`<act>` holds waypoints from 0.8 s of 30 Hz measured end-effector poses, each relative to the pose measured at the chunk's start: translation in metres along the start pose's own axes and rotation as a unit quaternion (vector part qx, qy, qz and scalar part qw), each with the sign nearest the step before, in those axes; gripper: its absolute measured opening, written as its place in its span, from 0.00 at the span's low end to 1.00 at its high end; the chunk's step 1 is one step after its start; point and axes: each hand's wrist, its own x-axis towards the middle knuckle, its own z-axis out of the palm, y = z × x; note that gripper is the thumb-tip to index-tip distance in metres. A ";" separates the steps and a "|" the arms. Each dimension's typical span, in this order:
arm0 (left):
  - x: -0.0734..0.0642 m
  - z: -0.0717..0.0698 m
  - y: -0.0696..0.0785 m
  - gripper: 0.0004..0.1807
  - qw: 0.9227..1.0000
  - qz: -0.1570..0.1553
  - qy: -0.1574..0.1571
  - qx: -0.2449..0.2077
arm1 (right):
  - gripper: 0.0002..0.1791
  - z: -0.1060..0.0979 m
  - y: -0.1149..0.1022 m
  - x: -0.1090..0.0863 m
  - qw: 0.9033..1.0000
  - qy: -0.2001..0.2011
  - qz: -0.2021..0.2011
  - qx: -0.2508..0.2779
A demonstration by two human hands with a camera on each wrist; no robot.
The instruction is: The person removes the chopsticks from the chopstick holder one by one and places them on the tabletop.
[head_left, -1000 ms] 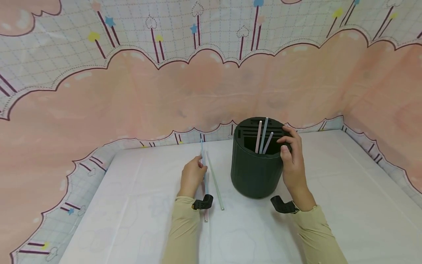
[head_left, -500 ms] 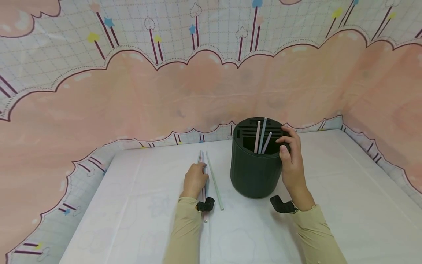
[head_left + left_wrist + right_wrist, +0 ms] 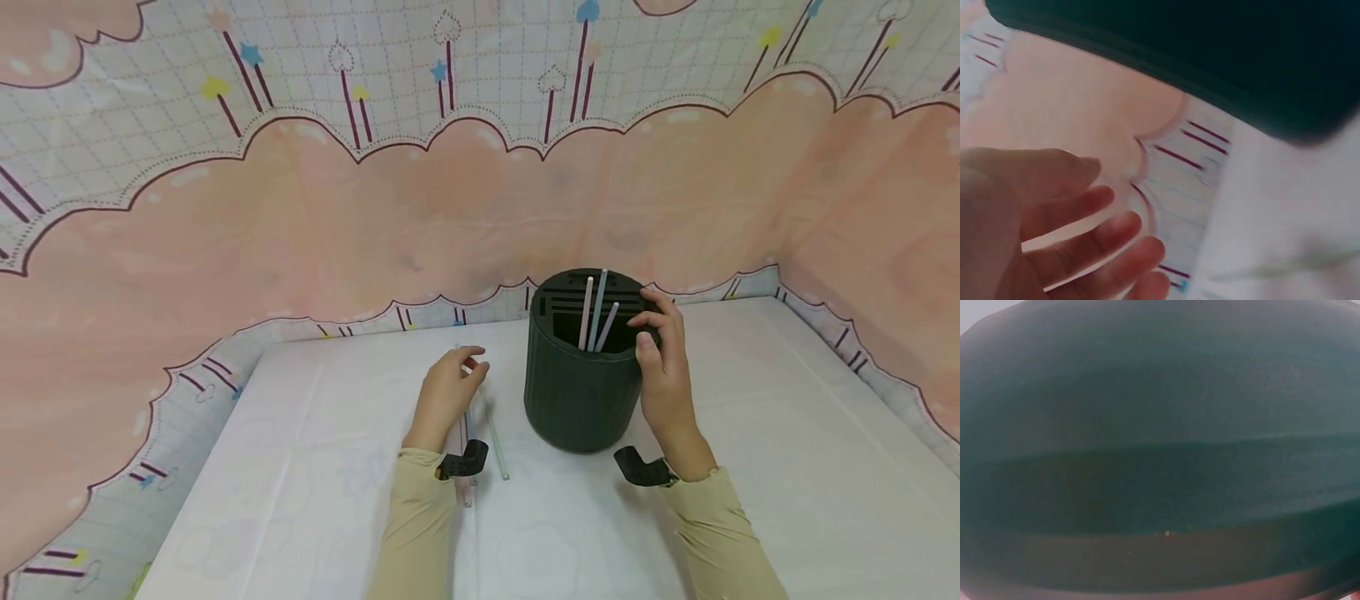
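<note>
A dark green round container [image 3: 581,400] with a slotted top stands on the table. My right hand [image 3: 666,358] grips its rim, thumb outside and fingers over the edge; its wall fills the right wrist view. Three slim straw-like sticks, pink [image 3: 586,312], blue [image 3: 597,308] and lavender [image 3: 608,327], poke up from its opening. To the left, my left hand [image 3: 447,387] hovers above more thin sticks with loosely bent fingers [image 3: 1116,231] and nothing between them. A pale green stick [image 3: 496,437] and a pinkish stick [image 3: 468,496] lie there, partly hidden by the hand and wrist.
A white cloth covers the table [image 3: 322,467]. Behind and at the sides hangs a patterned peach curtain [image 3: 420,217], close behind the container. Black wrist cameras [image 3: 645,467] sit on both wrists.
My left hand held a light blue stick raised, lowered it among the others on the table, and has now lifted off it with loosened fingers. My right hand has stayed at the container's rim.
</note>
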 end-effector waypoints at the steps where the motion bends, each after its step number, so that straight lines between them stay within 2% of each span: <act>1: -0.001 -0.003 0.005 0.16 1.000 0.009 0.007 -0.007 | 0.16 0.000 0.000 0.000 1.000 0.000 0.000 0.000; 7: -0.012 -0.018 0.031 0.15 0.996 0.061 0.047 -0.037 | 0.16 -0.002 -0.001 -0.001 1.000 -0.002 -0.002 0.008; 13: -0.025 -0.027 0.059 0.14 0.988 0.121 0.080 -0.048 | 0.16 -0.004 -0.002 -0.002 1.000 -0.004 0.002 0.009; 18: -0.037 -0.028 0.083 0.16 0.976 0.185 0.090 -0.064 | 0.16 -0.005 -0.002 -0.003 1.000 -0.005 0.002 0.007; 24: -0.047 -0.022 0.103 0.17 0.963 0.239 0.099 -0.070 | 0.16 -0.005 -0.001 -0.005 1.000 -0.003 -0.001 0.017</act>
